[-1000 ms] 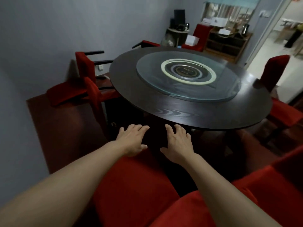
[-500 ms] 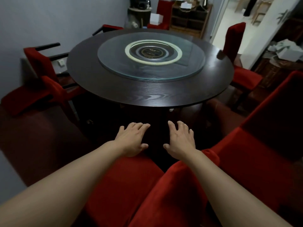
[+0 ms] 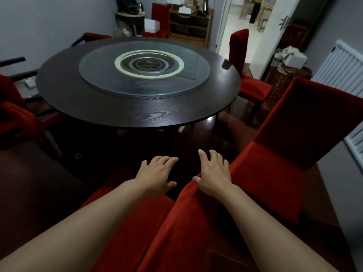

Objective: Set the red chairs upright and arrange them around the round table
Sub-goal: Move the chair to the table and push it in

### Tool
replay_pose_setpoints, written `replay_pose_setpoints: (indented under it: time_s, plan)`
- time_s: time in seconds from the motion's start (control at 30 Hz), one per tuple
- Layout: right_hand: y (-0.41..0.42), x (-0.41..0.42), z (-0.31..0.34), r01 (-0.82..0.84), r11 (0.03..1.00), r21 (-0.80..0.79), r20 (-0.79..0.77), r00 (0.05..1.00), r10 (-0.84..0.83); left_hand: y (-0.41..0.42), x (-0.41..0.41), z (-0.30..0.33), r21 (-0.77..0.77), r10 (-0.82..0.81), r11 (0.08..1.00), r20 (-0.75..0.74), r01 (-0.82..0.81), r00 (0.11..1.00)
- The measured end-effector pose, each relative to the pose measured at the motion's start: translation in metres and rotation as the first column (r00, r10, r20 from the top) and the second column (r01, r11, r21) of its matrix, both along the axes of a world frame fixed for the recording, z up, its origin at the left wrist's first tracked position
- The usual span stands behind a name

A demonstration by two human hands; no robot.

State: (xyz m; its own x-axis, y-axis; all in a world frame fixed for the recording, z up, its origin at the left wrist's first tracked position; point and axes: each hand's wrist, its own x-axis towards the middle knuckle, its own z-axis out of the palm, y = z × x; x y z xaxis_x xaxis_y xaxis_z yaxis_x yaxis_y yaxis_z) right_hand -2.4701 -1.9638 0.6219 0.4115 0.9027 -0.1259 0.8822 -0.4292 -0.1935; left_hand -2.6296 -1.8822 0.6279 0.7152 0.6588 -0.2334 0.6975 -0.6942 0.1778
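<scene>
Both hands out front, fingers spread and relaxed — left hand (image 3: 157,174) over a red seat (image 3: 125,222), right hand (image 3: 213,173) resting on a red chair (image 3: 271,154) lying just beside the round table (image 3: 137,107), gripping nothing.

No legible txt; turntable hub (image 3: 149,64) label (gold print) too blurred.

Left-side chair (image 3: 13,116) cut by the frame edge, far chair (image 3: 92,35) mostly hidden behind the table (image 3: 137,110), table base lost in shadow, shelf (image 3: 189,26) contents too small to tell (boxes, perhaps), both forearms cropped at the bottom.
</scene>
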Motion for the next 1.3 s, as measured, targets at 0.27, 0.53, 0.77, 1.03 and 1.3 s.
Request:
replay_pose_setpoints:
  time_s: [0.27, 0.53, 0.77, 1.03, 1.3]
  plan:
    - [-0.016, 0.024, -0.017, -0.277, 0.956, 0.092, -0.092, 0.954, 0.285, -0.053, 0.004, -0.003, 0.018, 0.317, 0.948, -0.046, -0.316, 0.947]
    - [-0.041, 0.043, -0.02, -0.616, 0.782, 0.091, -0.089, 0.777, 0.623, -0.144, 0.004, -0.008, -0.082, 0.558, 0.826, -0.016, -0.557, 0.83]
    - [-0.061, 0.055, -0.027, -0.782, 0.623, -0.004, -0.038, 0.623, 0.781, -0.178, 0.002, -0.016, -0.279, 0.6, 0.764, -0.021, -0.581, 0.799]
    - [-0.077, 0.028, -0.038, -0.651, 0.757, 0.054, 0.017, 0.758, 0.651, -0.197, 0.009, -0.033, 0.015, 0.6, 0.799, 0.057, -0.601, 0.798]
    - [-0.051, 0.038, -0.039, -0.648, 0.754, 0.108, 0.004, 0.759, 0.651, -0.2, 0.027, -0.038, 0.09, 0.639, 0.748, 0.167, -0.657, 0.751]
